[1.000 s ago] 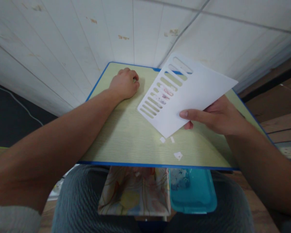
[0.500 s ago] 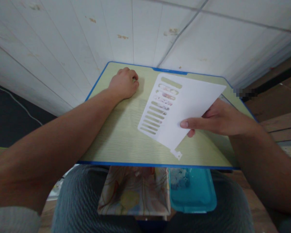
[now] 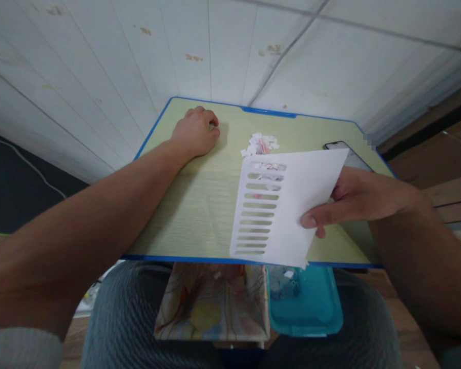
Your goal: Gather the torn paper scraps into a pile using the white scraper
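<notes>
My right hand (image 3: pixel 364 202) grips a white slotted paper sheet (image 3: pixel 295 189) by its right edge, thumb on top. Long rounded slots run down the sheet's left side, shrinking toward the bottom. Its lower edge hangs near the front rim of the folding table (image 3: pixel 192 220). Behind and partly under the sheet lies a small heap of paper scraps (image 3: pixel 262 142), white with some pink; part of it shows through the upper slots. My left hand (image 3: pixel 197 131) rests on the table's far left with fingers curled in. Whatever may be inside those fingers is hidden.
A phone (image 3: pixel 343 145) lies at the table's right, partly covered by the sheet and hand. Below the front edge, on my lap, are a patterned box (image 3: pixel 215 328) and a teal plastic container (image 3: pixel 318 307) with small scraps. A wall (image 3: pixel 230 51) stands behind the table.
My right hand has brought the sheet down toward me and slightly right, turning it more upright. The scrap heap and phone now show more. A white scrap appears in the teal container. My left hand stays put.
</notes>
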The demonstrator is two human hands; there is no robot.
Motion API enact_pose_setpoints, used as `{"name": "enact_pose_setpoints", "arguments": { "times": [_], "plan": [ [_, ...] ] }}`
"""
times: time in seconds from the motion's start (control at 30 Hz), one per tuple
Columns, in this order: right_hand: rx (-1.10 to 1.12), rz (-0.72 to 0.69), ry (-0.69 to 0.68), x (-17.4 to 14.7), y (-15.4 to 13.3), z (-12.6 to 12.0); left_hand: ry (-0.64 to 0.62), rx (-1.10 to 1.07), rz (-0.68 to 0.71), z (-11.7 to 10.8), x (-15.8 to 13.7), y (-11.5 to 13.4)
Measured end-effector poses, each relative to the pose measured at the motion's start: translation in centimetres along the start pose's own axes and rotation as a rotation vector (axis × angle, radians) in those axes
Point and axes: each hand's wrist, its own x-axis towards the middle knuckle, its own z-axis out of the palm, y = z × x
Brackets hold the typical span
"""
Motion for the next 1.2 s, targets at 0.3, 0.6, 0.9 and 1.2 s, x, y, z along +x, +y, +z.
{"name": "enact_pose_setpoints", "arguments": {
  "times": [0.3,0.6,0.9,1.2],
  "plan": [
    [-0.061,-0.021,-0.034,0.3,0.7,-1.3,-0.005,0.12,0.02,-0.3,-0.3,0.7],
    [-0.079,-0.107,0.175,0.5,1.0,-1.0,0.027,0.114,0.037,-0.1,-0.2,0.5],
    [-0.136,-0.143,0.409,1.1,1.5,-1.0,-0.008,0.101,0.027,-0.4,-0.3,0.7],
    [-0.146,-0.101,0.304,1.1,1.5,-1.3,0.017,0.124,0.035,0.1,0.2,0.1]
  ]
}}
